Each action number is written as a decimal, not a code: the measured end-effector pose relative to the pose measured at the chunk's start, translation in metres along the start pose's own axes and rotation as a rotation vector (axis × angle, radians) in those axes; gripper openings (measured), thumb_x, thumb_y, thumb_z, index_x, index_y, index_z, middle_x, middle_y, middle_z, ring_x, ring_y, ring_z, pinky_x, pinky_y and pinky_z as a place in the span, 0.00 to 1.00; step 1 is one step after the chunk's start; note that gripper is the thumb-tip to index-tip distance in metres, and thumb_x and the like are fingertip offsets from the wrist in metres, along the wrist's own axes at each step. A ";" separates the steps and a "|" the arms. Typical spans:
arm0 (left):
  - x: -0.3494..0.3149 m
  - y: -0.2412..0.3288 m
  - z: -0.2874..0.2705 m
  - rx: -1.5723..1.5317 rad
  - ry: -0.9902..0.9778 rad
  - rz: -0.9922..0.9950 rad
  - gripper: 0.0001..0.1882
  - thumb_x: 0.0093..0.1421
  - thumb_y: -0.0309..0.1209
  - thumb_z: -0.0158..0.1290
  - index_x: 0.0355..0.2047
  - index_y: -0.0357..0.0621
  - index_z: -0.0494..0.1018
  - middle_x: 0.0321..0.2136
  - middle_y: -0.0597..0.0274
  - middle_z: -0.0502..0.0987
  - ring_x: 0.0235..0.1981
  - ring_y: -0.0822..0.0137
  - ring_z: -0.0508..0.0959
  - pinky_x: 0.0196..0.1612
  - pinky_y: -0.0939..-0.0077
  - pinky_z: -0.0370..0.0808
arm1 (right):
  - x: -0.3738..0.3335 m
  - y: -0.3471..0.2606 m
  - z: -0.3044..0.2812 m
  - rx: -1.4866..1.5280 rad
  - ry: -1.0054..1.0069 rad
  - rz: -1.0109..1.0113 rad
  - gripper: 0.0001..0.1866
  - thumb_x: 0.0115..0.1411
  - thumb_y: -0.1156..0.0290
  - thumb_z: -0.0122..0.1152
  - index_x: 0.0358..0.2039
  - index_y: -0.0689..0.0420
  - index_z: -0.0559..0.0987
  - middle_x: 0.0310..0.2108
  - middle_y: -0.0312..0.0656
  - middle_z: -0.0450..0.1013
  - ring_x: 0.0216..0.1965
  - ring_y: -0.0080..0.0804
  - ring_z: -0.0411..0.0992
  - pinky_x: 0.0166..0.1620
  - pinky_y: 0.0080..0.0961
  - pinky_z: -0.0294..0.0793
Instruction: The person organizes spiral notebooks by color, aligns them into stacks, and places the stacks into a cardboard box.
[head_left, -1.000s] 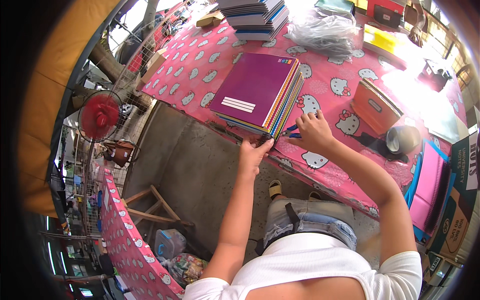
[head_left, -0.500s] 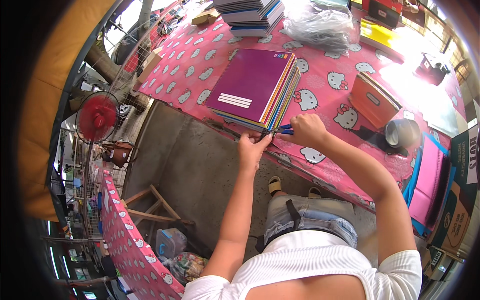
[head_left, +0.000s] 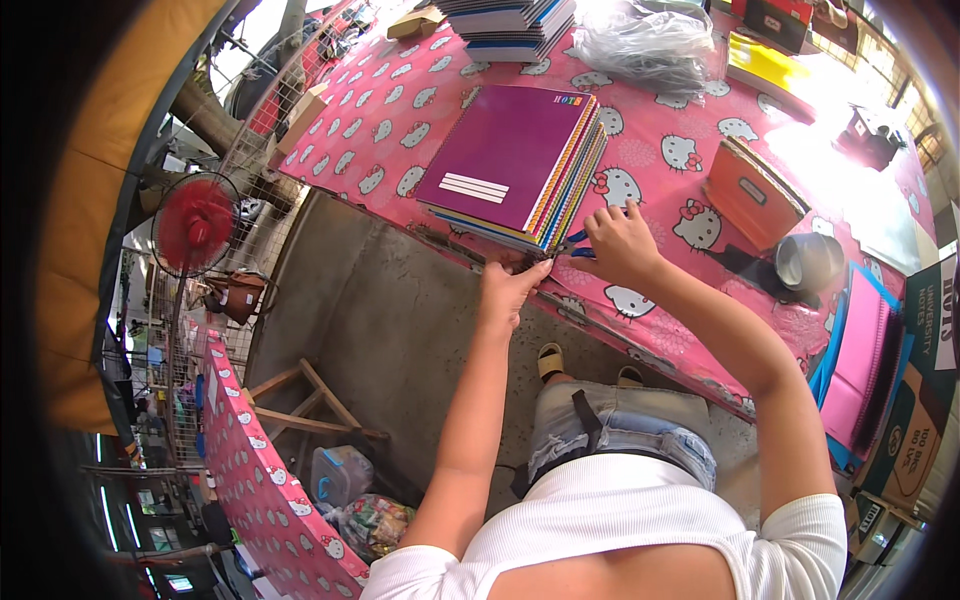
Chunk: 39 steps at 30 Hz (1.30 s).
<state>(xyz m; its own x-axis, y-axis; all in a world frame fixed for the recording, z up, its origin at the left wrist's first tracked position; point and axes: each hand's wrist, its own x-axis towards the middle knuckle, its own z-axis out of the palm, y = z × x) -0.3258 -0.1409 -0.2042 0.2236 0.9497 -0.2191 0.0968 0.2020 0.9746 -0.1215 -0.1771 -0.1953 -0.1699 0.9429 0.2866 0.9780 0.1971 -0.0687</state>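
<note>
A stack of spiral-bound notebooks with a purple cover on top lies at the front edge of the table. At the stack's near right corner, my left hand pinches the edge of a notebook, its thumb by the dark ends of the binding; its other fingers are partly hidden. My right hand grips blue-handled pliers, whose jaws are at that same corner next to my left thumb. The jaws are too small to make out clearly.
A pink patterned cloth covers the table. Behind stand more notebooks and clear plastic bags. To the right are an orange box, a roll of tape and pink and blue folders. A red fan stands left.
My right hand has shifted slightly right and up, its fingers looser around the spread blue handles. My left hand stays at the notebook corner. The whole view has shifted a little.
</note>
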 end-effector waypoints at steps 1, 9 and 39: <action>0.002 -0.003 -0.001 0.010 0.012 0.011 0.22 0.48 0.27 0.65 0.38 0.39 0.64 0.29 0.61 0.76 0.23 0.75 0.75 0.24 0.83 0.70 | 0.002 -0.004 0.003 -0.018 0.033 -0.029 0.34 0.50 0.37 0.57 0.34 0.61 0.76 0.33 0.45 0.73 0.40 0.41 0.72 0.52 0.45 0.63; 0.004 -0.004 0.003 0.047 0.048 0.094 0.18 0.47 0.24 0.65 0.32 0.41 0.65 0.24 0.64 0.74 0.22 0.76 0.74 0.21 0.83 0.68 | 0.002 -0.005 0.005 -0.005 0.016 -0.029 0.32 0.49 0.38 0.58 0.31 0.60 0.77 0.29 0.42 0.73 0.34 0.37 0.72 0.43 0.36 0.68; 0.001 -0.016 0.000 0.039 0.052 -0.073 0.14 0.52 0.29 0.62 0.37 0.36 0.74 0.28 0.66 0.77 0.24 0.77 0.74 0.25 0.83 0.68 | 0.007 -0.005 -0.011 0.204 -0.417 0.106 0.34 0.51 0.34 0.54 0.27 0.59 0.78 0.25 0.42 0.75 0.25 0.37 0.76 0.30 0.31 0.73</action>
<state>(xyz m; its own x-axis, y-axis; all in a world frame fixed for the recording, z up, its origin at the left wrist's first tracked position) -0.3266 -0.1430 -0.2199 0.1642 0.9442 -0.2856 0.1487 0.2625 0.9534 -0.1261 -0.1742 -0.1828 -0.1455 0.9797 -0.1376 0.9559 0.1033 -0.2749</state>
